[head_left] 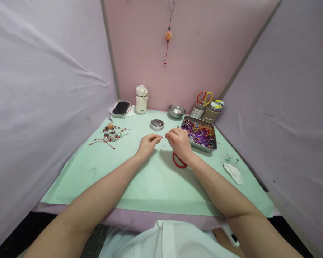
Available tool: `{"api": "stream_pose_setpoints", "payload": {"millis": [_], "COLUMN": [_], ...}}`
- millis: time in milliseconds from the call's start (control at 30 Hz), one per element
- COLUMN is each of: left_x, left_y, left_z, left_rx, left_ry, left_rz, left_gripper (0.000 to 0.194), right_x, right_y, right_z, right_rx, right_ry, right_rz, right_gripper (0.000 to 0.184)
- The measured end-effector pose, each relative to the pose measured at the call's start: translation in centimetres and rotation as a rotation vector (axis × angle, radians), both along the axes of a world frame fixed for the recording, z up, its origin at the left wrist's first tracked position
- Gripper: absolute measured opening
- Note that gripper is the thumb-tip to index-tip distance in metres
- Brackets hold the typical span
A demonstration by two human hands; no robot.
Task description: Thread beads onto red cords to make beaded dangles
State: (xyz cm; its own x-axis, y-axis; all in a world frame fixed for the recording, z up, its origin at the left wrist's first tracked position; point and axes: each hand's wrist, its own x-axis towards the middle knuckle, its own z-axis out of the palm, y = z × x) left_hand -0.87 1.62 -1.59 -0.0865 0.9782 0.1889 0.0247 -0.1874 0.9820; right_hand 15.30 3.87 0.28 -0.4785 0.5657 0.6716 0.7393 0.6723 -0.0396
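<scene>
My left hand (147, 146) is closed in a pinch over the middle of the table. Whatever sits between its fingertips is too small to make out. Facing it, a short gap away, my right hand (181, 141) has its fingers bent together, and what they hold is hidden or too fine to see. Below the right hand shows a red handle loop (179, 166), apparently of scissors, with the rest covered by the hand. Just beyond my hands stands a small round dish (157, 124) of tiny dark pieces. A metal tray (204, 148) of purple and mixed beads lies beside my right hand.
Beaded red cords (111, 133) lie at the left. Behind are a phone (121, 108), a cream bottle (141, 100), a metal bowl (177, 111), a can (198, 111) with red and yellow scissors, and a jar (212, 113). A white cloth (233, 173) lies right; a beaded cord (168, 36) hangs behind.
</scene>
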Motion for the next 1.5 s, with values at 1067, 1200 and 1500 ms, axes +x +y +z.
{"api": "stream_pose_setpoints", "payload": {"millis": [1067,1200,1500], "left_x": [-0.4,-0.3,-0.4], "left_y": [0.0,0.3,0.3], "left_z": [-0.3,-0.7,-0.9], "left_rx": [-0.09,-0.145,-0.281], "left_ry": [0.048,-0.095,-0.323], "left_rz": [-0.139,-0.131,-0.08], "left_gripper": [0.031,0.035,0.04], "right_x": [0.1,-0.8,-2.2], "right_y": [1.0,0.6,0.6], "right_z": [-0.3,-1.1,-3.1], "right_rx": [-0.813,-0.753,-0.661], "right_ry": [0.597,0.689,0.908], "right_rz": [0.346,0.283,0.17], "right_gripper": [0.014,0.014,0.02]}}
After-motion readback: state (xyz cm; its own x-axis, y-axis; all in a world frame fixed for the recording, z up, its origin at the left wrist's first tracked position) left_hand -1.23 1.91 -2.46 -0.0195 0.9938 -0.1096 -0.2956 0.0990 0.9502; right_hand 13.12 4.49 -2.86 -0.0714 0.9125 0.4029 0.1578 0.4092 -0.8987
